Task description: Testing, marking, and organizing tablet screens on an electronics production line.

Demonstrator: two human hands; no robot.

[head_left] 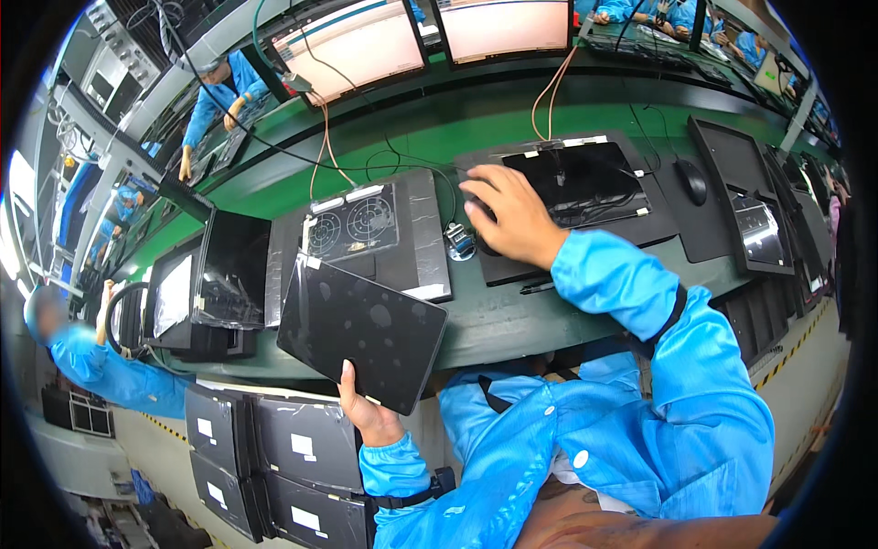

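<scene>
The green tabletop [494,334] runs across the workplace, with a left monitor [352,50] and a right monitor [503,32] behind it, facing the person, probably so that both can be read over the work. Below the near edge, at lower left, stand stacks of black panels [334,457], seemingly kept there to be within easy reach of the left arm. Two dark boards lie side by side: the left board [423,238] bears a plate with two target rings, and the right board [660,197] bears a glossy dark screen [540,181], likely laid flat for support. The black panel [361,329] is held tilted over the near edge, partly covering the left board. The left hand [370,419] pinches it near its lower edge, thumb on the face, a grip that leaves most of the surface uncovered. The right hand [519,218] reaches over the right board's left side, fingers extended; whether its grip presses or holds anything underneath, I cannot tell. A mouse [691,182] sits to the right, apparently parked clear of the screen.
</scene>
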